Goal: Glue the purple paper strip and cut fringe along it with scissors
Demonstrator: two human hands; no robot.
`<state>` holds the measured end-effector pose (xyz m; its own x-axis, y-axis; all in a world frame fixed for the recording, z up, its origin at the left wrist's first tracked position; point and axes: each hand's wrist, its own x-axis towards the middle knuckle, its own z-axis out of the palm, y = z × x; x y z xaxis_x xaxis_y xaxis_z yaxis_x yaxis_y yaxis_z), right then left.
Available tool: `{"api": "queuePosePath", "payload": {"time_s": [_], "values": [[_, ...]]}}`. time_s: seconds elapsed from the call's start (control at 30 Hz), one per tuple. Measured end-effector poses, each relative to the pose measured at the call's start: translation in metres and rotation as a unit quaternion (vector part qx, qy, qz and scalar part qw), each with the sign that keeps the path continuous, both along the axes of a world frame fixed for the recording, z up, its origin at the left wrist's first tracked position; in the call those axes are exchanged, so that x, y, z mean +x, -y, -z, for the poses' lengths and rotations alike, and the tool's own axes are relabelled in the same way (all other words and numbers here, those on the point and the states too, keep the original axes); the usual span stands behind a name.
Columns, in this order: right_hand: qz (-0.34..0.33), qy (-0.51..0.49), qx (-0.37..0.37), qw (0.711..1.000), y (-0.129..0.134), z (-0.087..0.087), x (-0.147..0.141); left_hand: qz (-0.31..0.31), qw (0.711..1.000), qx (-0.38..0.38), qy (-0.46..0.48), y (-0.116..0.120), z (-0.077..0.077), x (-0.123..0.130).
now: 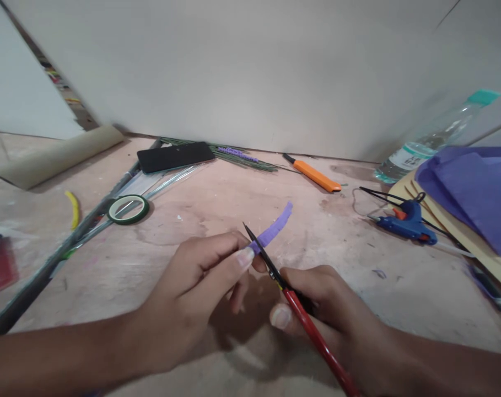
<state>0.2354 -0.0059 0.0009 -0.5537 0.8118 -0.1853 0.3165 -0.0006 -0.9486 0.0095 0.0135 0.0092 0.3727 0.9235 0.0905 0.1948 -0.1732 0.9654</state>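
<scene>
A narrow purple paper strip point(276, 228) is pinched between the thumb and fingers of my left hand point(209, 275), its free end curving up to the right. My right hand point(328, 303) grips a pair of scissors point(289, 292) with red handles and dark blades. The blades lie across the strip close to my left thumb, tips pointing up and left. Whether they have cut into the paper I cannot tell. Part of the strip is hidden behind my fingers.
Left lie a green tape roll point(128, 209), a black phone point(176, 157), a cardboard tube point(68, 154) and a yellow strip point(73, 209). An orange cutter point(316, 175) lies at the back. Right are a blue glue gun point(411, 222), a water bottle point(424, 143) and purple sheets point(477, 193).
</scene>
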Motion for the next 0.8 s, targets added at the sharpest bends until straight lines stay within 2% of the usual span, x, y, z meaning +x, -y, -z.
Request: {"api": "queuePosePath", "payload": {"time_s": [0.3, 0.53, 0.8], "values": [[-0.006, 0.008, 0.015, 1.0, 0.0004, -0.0019, 0.0012, 0.034, 0.999, 0.0, 0.013, 0.0004, 0.0068, -0.0001], [-0.017, -0.01, 0.016, 1.0, 0.0012, 0.0008, 0.0017, 0.025, 1.0, 0.004, 0.002, 0.0004, 0.0021, 0.0009], [-0.016, -0.011, 0.02, 1.0, -0.0006, -0.0008, 0.0007, 0.032, 0.999, 0.011, -0.002, 0.001, 0.006, -0.0002]]}}
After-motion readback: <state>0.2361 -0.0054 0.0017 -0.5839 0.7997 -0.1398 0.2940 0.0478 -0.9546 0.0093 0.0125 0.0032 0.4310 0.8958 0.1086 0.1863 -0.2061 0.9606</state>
